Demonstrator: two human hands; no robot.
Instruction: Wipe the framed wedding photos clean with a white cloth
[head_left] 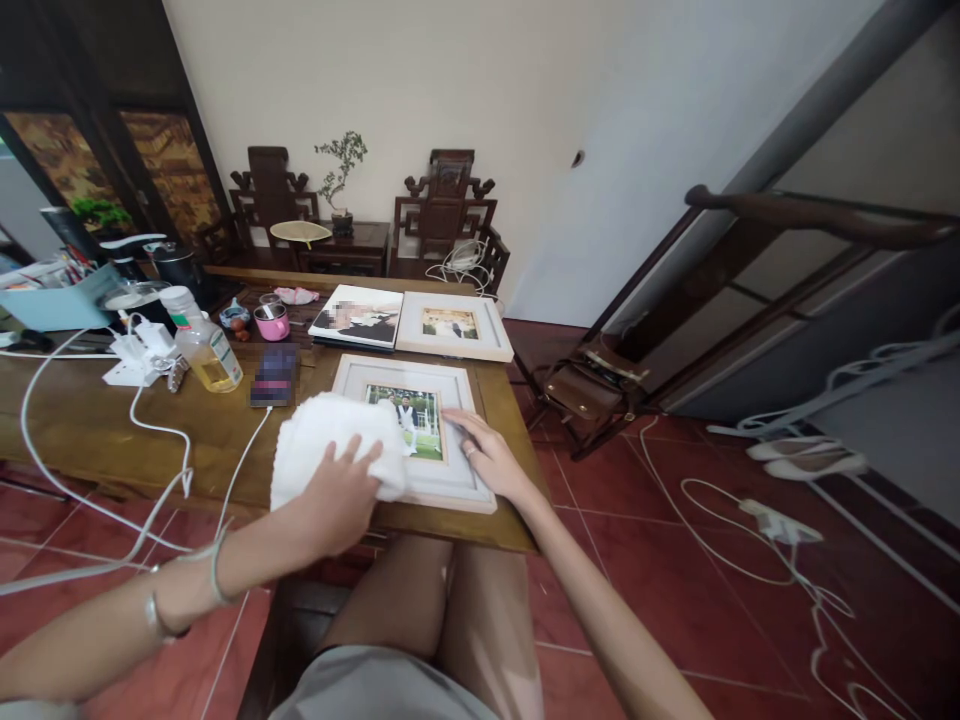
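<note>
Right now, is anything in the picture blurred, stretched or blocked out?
In the head view, the left hand looks soft, perhaps from motion; also in the head view, the chair rail at far right looks stretched, and the phone is mostly pixelated.

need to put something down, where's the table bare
Bare wood shows below the bottle, between two white cables, and in a narrow strip between the front picture frame and the right edge of the table, its near end crossed by the right forearm. Crowded: back left, around the blue box and white chargers.
</note>
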